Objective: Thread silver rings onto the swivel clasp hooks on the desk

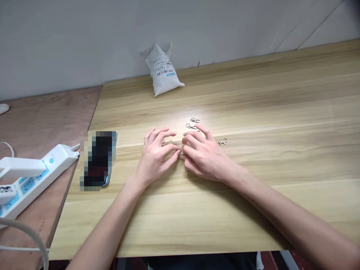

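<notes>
My left hand (pixel 156 153) pinches a small metal chain piece (pixel 181 152) between thumb and forefinger. Just right of it, my right hand (pixel 203 152) is curled over the same spot with thumb and forefinger bent inward; its fingers hide most of what they grip. Small metal rings (pixel 170 142) lie behind the left fingers. Beyond the right hand sit a silver clasp with a ring (pixel 195 120) and another silver clasp (pixel 191 126). A lobster clasp (pixel 223 141) pokes out at the right side of my right hand.
On the wooden table (pixel 267 112), a white plastic package (pixel 164 71) rests near the wall. A phone (pixel 99 159), partly blurred out, lies at the left edge. A white power strip (pixel 36 182) with plugs and cables occupies the brown surface on the left.
</notes>
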A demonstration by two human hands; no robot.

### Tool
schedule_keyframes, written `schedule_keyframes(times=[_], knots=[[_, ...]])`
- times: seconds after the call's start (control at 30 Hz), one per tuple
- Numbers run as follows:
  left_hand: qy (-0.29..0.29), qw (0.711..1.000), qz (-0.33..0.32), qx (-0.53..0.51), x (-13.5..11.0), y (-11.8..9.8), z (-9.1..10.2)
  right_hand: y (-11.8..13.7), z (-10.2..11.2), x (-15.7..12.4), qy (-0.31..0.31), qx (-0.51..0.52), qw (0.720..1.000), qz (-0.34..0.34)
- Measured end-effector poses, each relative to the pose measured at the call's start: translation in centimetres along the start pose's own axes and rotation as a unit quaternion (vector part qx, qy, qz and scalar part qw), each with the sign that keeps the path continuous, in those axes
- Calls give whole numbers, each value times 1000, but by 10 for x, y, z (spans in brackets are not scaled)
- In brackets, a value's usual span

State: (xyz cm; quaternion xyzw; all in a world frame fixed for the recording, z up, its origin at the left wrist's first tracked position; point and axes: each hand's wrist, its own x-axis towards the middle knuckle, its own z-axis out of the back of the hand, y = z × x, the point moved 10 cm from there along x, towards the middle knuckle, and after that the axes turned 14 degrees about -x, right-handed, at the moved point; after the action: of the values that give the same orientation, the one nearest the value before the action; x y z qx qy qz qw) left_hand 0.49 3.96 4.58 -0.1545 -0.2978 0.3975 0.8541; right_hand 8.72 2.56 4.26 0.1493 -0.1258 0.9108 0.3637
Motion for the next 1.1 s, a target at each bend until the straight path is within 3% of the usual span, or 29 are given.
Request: schedule_keyframes(times=[0.27, 0.5, 0.67, 0.9, 1.1], knots=[[3, 999, -7, 35, 0, -1, 1, -8, 6, -1, -39, -24, 999, -25], [-83, 995, 64, -2, -3, 3, 10, 1, 21, -1, -120, -21, 991, -60], [-130, 980, 126, -83, -8, 16, 14, -4, 28, -3, -154, -25, 983, -96], [-38, 992, 96, -69, -2, 14, 4, -21, 27, -7, -144, -42, 986, -74], [-48, 996, 67, -32, -2, 12, 10, -16, 25, -7, -141, -49, 988, -48]])
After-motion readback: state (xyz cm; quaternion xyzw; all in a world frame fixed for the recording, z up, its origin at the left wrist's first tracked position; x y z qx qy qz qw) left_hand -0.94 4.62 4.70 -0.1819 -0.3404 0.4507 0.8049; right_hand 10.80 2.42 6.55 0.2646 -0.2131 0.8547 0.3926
